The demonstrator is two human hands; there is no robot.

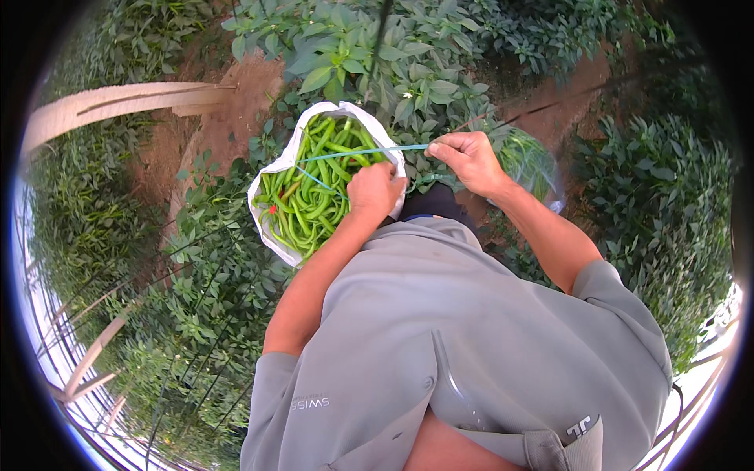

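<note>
Plants (424, 59) crowd round the sack (367, 119) of peppers (318, 206), open within easy reach. Right hand (470, 161) pinches a strip (400, 147), seemingly to keep it straight; left hand (374, 190) curls near the rim (399, 160), its grip hidden.

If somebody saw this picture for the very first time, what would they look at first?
Probably the bright green peppers filling the white sack, just left of the middle. Next might come the thin blue strip stretched over the sack's opening, with the right hand pinching its end. The left hand is at the sack's right edge.
</note>
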